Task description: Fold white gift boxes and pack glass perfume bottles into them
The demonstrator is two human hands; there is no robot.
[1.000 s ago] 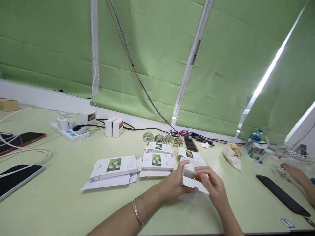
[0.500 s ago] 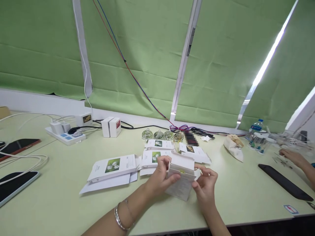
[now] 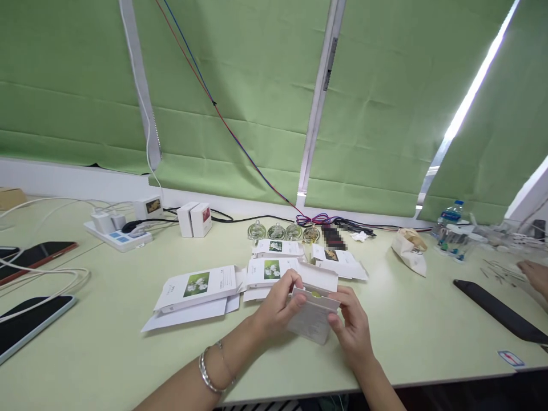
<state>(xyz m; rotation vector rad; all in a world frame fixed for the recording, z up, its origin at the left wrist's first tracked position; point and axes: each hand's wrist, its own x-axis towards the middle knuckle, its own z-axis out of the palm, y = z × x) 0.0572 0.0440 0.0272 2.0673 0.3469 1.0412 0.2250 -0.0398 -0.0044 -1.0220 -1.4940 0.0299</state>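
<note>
Between my two hands is a white cardboard box with its top flap raised; a small yellow-green round spot shows at its opening. My left hand pinches the box's left upper edge. On the right edge, the thumb and fingers of my right hand grip the other side. Just beyond lie several flattened white cartons, among them a large one with a white-flower picture and a smaller one with a brown picture. Several round glass bottles stand in a row behind them.
Left: a power strip with plugs, phones, cables and small white boxes. Right: a paper bag, a water bottle, clear jars, a black flat slab, and another person's hand.
My right fingers have moved in from the side flap and now clasp the box's right edge. Its top flap leans farther back. The other person's hand has shifted right.
</note>
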